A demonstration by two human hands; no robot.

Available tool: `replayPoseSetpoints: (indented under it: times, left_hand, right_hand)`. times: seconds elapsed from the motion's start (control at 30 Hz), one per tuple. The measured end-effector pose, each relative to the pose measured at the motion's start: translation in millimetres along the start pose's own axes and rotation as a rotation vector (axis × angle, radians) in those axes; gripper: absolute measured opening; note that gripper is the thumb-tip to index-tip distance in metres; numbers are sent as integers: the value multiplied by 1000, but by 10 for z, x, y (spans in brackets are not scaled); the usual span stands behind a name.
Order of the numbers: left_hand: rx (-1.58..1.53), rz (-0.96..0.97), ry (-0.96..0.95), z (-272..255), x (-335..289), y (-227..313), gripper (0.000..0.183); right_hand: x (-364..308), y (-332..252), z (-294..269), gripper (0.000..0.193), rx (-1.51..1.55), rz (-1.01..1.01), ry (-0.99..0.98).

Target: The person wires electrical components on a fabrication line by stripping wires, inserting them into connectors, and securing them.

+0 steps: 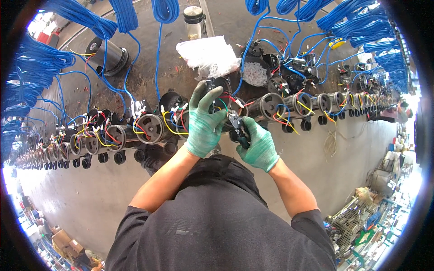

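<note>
My left hand (205, 119), in a green and dark-fingered work glove, is closed near a black round part (220, 85) with red and green wires (224, 103) coming off it. Its fingertips grip the wires beside that part, though the exact hold is partly hidden. My right hand (258, 145), gloved the same way, wraps around the black handles of a pair of pliers (238, 124). The jaws of the pliers point up and left, close to the wires and the left fingertips. Open-ended dark cylinders (151, 128) with loose coloured wires stand in a row around both hands.
A white plastic bag (208, 52) and a black bowl of small white connectors (255, 73) lie beyond my hands. Behind them stands a lidded jar (194, 22). Blue cable coils (165, 10) line the far side. A dark motor-like cylinder (107, 55) rests at the left.
</note>
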State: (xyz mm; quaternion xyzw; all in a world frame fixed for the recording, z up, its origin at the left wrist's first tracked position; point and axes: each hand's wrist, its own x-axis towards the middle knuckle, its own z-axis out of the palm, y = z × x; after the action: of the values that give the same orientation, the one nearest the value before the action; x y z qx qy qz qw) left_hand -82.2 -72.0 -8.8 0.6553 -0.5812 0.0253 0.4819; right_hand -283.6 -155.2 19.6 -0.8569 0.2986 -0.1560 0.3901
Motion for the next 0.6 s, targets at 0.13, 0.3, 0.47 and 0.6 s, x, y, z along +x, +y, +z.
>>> replayPoseSetpoints:
  times: [0.13, 0.3, 0.47, 0.6]
  left_hand:
    - [-43, 0, 4, 38, -11, 3, 25]
    - [39, -7, -51, -49, 93, 143, 19]
    - [47, -16, -33, -64, 48, 126, 11]
    - [12, -26, 43, 7, 46, 51, 5]
  right_hand:
    - [-23, 7, 6, 69, -36, 31, -32]
    - [-75, -169, -154, 100, 720, 220, -226]
    - [22, -490, -608, 89, -469, -59, -100]
    - [74, -302, -985, 78, -39, -19, 311]
